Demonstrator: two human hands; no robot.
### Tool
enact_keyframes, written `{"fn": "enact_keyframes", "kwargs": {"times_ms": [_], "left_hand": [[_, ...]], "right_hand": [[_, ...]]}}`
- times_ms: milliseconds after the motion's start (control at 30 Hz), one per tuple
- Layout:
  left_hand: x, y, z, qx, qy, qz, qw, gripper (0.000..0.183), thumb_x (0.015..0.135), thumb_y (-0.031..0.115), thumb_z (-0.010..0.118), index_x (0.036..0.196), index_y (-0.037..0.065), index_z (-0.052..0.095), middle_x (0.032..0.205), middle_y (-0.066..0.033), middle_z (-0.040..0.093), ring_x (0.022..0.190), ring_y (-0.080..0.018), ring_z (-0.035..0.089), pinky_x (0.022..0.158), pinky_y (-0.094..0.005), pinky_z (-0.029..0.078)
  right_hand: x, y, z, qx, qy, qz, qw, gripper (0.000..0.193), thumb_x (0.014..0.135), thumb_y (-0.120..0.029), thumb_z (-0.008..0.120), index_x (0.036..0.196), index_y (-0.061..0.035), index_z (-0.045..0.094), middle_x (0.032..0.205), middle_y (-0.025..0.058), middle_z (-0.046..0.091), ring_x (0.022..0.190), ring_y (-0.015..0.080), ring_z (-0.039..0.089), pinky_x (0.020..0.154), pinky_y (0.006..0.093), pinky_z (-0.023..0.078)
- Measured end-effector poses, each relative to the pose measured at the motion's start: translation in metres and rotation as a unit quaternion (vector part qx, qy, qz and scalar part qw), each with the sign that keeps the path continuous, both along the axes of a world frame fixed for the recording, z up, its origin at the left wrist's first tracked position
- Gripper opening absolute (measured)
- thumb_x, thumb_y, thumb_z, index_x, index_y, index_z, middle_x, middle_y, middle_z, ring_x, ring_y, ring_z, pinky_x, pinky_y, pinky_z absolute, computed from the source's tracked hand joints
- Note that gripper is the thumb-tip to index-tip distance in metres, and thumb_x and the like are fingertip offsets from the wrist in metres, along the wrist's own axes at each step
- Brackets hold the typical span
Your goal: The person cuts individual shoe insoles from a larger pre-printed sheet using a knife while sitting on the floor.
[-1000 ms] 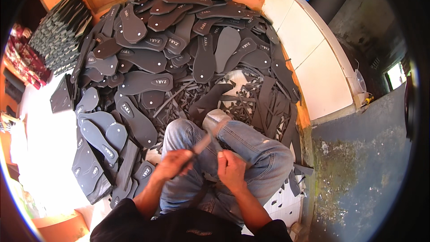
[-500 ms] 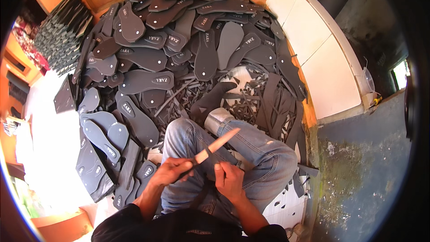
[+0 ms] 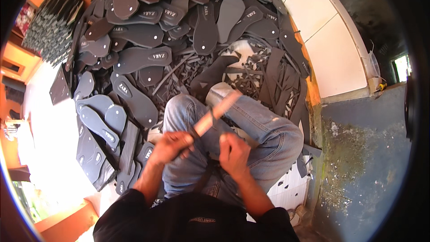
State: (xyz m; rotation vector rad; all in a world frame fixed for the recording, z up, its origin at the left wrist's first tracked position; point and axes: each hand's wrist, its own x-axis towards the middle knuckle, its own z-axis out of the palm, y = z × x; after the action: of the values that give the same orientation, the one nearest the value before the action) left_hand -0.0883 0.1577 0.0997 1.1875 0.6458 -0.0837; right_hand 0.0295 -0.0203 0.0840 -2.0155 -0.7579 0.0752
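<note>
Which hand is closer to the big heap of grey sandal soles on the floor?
Left. The left hand sits just right of the grey soles by the knee; the right hand is farther right, over the jeans.

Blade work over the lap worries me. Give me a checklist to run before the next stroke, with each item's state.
1. Left hand closed firmly on the tool's grip: ok.
2. Pale stick-like tool angled up and away from the body: ok.
3. Right hand clear of the tool's path: cannot tell, it sits close beside it.
4. Dark piece under the right hand pinned steady: cannot tell, mostly hidden.
5. Jeans-clad knees out from under the work: not ok.
6. Dark sole cut-outs piled clear of the hands: ok.
</note>
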Motion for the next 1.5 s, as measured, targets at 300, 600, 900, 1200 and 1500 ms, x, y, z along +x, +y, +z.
{"fn": "enact_keyframes", "kwargs": {"times_ms": [300, 600, 900, 1200, 1500], "left_hand": [[0.002, 0.023, -0.022, 0.500, 0.046, 0.082, 0.861, 0.032, 0.075, 0.016, 0.073, 0.101, -0.002, 0.066, 0.081, -0.0149, 0.067, 0.064, -0.0222, 0.063, 0.061, -0.0313, 0.049], [0.005, 0.000, -0.011, 0.217, -0.003, 0.135, 0.967, 0.025, 0.082, 0.017, 0.069, 0.099, -0.003, 0.067, 0.066, -0.0035, 0.060, 0.053, -0.0099, 0.053, 0.051, -0.0244, 0.042], [-0.002, -0.016, -0.003, 0.099, 0.030, 0.016, 0.995, 0.025, 0.085, 0.019, 0.066, 0.097, -0.003, 0.067, 0.069, -0.0050, 0.062, 0.053, -0.0095, 0.055, 0.049, -0.0236, 0.043], [-0.023, 0.002, -0.038, 0.434, -0.007, 0.133, 0.891, 0.032, 0.076, 0.006, 0.072, 0.105, -0.006, 0.064, 0.079, -0.0080, 0.065, 0.069, -0.0123, 0.057, 0.066, -0.0241, 0.046], [-0.030, 0.010, -0.015, 0.240, 0.064, 0.091, 0.964, 0.026, 0.084, 0.016, 0.067, 0.105, 0.000, 0.067, 0.069, -0.0015, 0.062, 0.053, -0.0054, 0.051, 0.050, -0.0199, 0.041]], "right_hand": [[0.016, -0.016, -0.008, 0.116, 0.501, -0.015, 0.858, 0.027, 0.095, -0.022, 0.049, 0.086, 0.0007, 0.059, 0.056, 0.0019, 0.051, 0.043, 0.0089, 0.044, 0.042, 0.0250, 0.035], [0.009, -0.003, -0.031, 0.007, 0.320, -0.012, 0.947, 0.027, 0.093, -0.023, 0.050, 0.084, 0.0006, 0.059, 0.056, 0.0098, 0.054, 0.042, 0.0209, 0.049, 0.044, 0.0331, 0.038], [-0.003, -0.001, 0.001, 0.042, -0.059, 0.028, 0.997, 0.023, 0.091, -0.022, 0.053, 0.083, -0.0020, 0.060, 0.059, 0.0095, 0.057, 0.045, 0.0274, 0.053, 0.045, 0.0368, 0.042], [0.001, -0.006, 0.001, 0.073, 0.492, 0.073, 0.864, 0.032, 0.094, -0.026, 0.049, 0.084, 0.0030, 0.058, 0.056, 0.0036, 0.052, 0.047, 0.0106, 0.048, 0.044, 0.0252, 0.036], [-0.012, -0.002, -0.023, -0.036, 0.231, 0.025, 0.972, 0.027, 0.093, -0.026, 0.052, 0.084, -0.0023, 0.060, 0.059, 0.0088, 0.055, 0.050, 0.0221, 0.054, 0.048, 0.0330, 0.041]]}}
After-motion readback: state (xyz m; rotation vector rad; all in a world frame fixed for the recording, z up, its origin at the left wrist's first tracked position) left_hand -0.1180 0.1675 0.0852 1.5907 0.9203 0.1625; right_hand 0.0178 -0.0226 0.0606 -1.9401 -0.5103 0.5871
